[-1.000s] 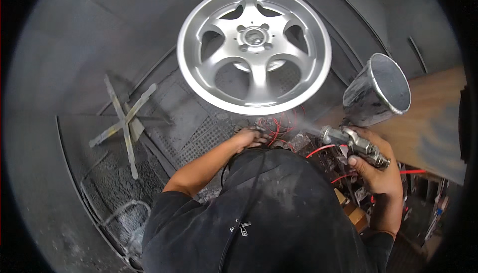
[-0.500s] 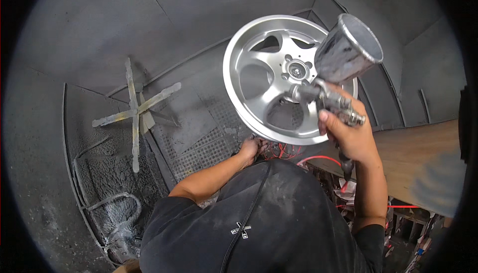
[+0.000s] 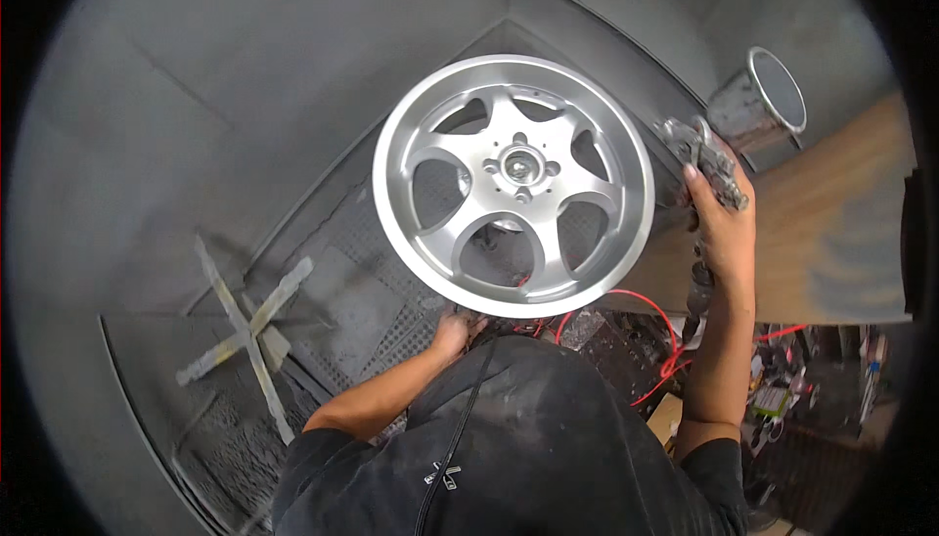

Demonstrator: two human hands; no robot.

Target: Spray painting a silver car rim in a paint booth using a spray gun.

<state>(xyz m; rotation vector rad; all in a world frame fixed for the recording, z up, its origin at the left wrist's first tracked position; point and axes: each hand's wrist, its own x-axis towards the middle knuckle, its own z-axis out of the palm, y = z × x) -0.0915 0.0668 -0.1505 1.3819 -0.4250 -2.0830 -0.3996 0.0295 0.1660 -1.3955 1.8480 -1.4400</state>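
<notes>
My right hand is clamped on the spray gun just right of the silver wheel, my left hand grips beneath its lower rim, grasp hidden; risk: gun nozzle may knock the rim, marring the finish.

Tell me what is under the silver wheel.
Through the silver wheel spokes, grey grated floor shows. The left hand sits at its lower rim; whatever supports the wheel is covered.

A paint-crusted metal cross lies on the grated floor, a wooden board at right
</notes>
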